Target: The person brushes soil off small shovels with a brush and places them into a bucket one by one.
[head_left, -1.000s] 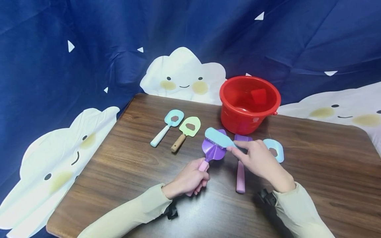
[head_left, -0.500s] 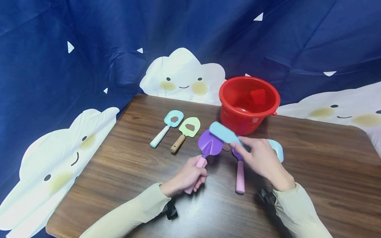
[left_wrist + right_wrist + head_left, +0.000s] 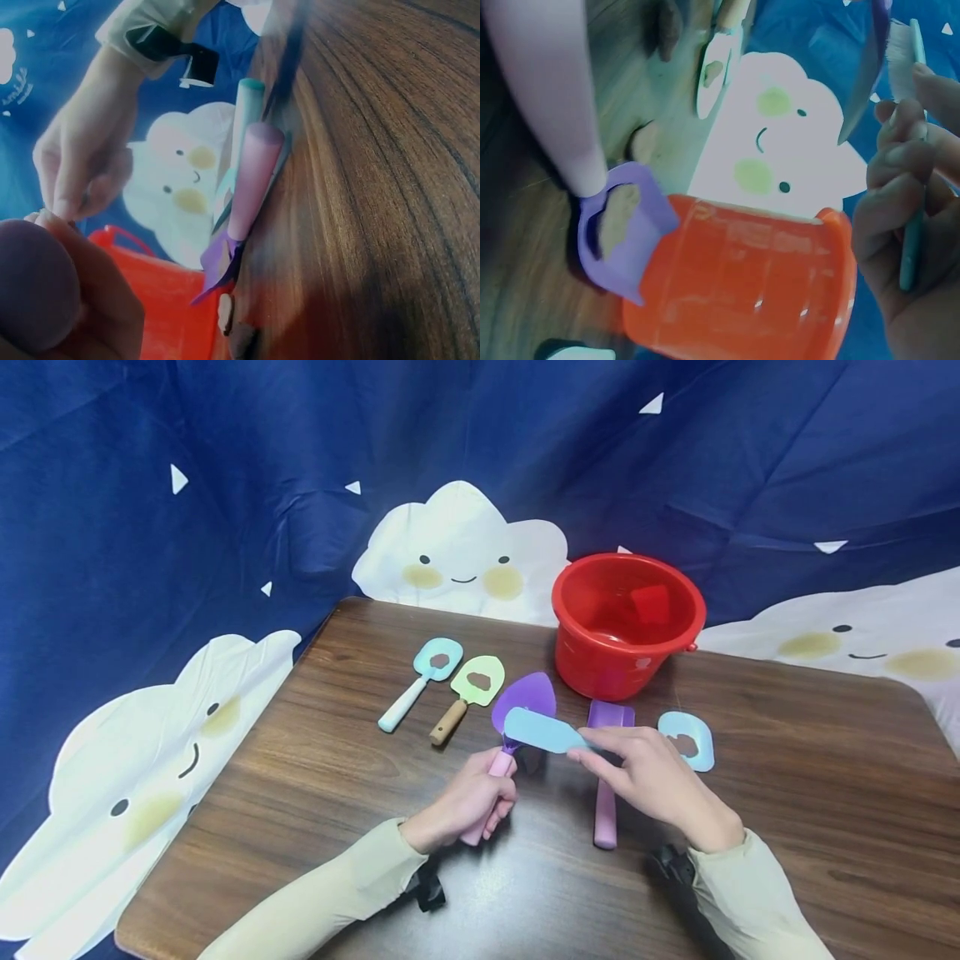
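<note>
My left hand (image 3: 472,797) grips the pink handle of a purple toy shovel (image 3: 528,693), its blade raised off the table and pointing away. In my right hand (image 3: 652,777) a light blue brush (image 3: 543,731) is pinched. The brush lies across the blade's near part, close to the handle. From the right wrist, the white bristles (image 3: 900,60) face the blade; whether they touch it is unclear. Below my right hand, a second purple shovel (image 3: 606,810) with a pink handle rests on the table. A brown clump (image 3: 619,217) sits in its scoop.
A red bucket (image 3: 622,668) stands at the back. Left of the hands lie a light blue shovel (image 3: 438,647) and a green one (image 3: 491,689), each with a brown patch. Another light blue shovel (image 3: 701,735) lies at right. Loose brown clumps (image 3: 643,142) dot the table.
The brush swung out towards the blade's far right edge, then came back left and nearer, close to the handle. My left hand shifted slightly left and turned the shovel's blade.
</note>
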`<state>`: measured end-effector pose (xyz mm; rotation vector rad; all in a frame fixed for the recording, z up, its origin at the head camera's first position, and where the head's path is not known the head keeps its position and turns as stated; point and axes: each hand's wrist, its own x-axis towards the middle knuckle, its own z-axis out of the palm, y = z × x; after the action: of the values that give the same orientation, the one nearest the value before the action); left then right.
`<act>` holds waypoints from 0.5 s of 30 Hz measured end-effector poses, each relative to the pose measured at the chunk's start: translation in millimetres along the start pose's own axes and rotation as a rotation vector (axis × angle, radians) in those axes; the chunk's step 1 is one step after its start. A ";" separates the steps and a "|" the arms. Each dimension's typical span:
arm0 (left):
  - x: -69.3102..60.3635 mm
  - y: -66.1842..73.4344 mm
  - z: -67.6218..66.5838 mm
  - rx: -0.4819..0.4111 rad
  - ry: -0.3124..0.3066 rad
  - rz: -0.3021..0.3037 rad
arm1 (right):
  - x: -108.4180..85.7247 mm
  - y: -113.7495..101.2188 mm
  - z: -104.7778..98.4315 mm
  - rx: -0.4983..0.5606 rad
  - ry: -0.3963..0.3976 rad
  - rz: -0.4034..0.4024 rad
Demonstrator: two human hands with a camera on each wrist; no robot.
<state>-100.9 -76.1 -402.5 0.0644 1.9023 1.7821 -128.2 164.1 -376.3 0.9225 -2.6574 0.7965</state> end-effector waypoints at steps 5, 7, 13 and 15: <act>-3.7 0.0 1.6 0.046 0.009 0.001 | 0.7 11.4 0.2 0.007 0.019 0.089; -5.4 -0.1 2.7 0.076 0.013 0.007 | 2.3 14.1 -1.2 -0.004 0.033 0.156; -7.3 -1.4 6.4 0.092 0.009 0.021 | 10.1 13.1 -7.8 -0.096 0.098 0.260; -6.6 -2.3 7.5 0.084 0.008 0.019 | 12.4 9.6 -9.0 -0.120 0.106 0.252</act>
<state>-91.5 -72.0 -402.3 0.1052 1.9882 1.7167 -143.6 169.1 -368.3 0.5088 -2.7252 0.7044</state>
